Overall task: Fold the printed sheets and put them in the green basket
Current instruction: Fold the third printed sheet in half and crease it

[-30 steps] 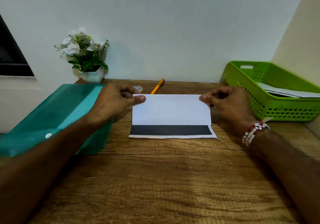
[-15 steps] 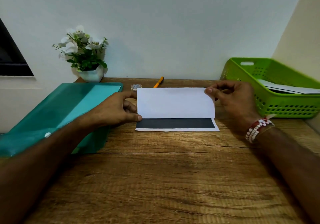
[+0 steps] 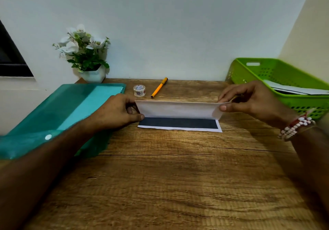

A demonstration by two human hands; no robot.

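A printed sheet point(image 3: 178, 111) lies on the wooden table point(image 3: 160, 176), its far part folded up and towards me, white back showing. A black printed strip with a white border stays flat at the near edge. My left hand point(image 3: 115, 112) pinches the sheet's left end at the fold, thumb low on the table. My right hand point(image 3: 249, 101) pinches the raised right corner between thumb and fingers. The green basket point(image 3: 302, 103) stands at the far right with folded white sheets inside.
A teal plastic folder point(image 3: 58, 115) lies at the left, partly under my left arm. A small tape roll point(image 3: 139, 90) and an orange pen point(image 3: 159, 87) lie behind the sheet. A white pot of flowers point(image 3: 85, 58) stands against the wall.
The raised flap has come down towards me, so the white part looks shorter. My left hand slid down from the top corner to the fold. The tape roll and pen now show fully.
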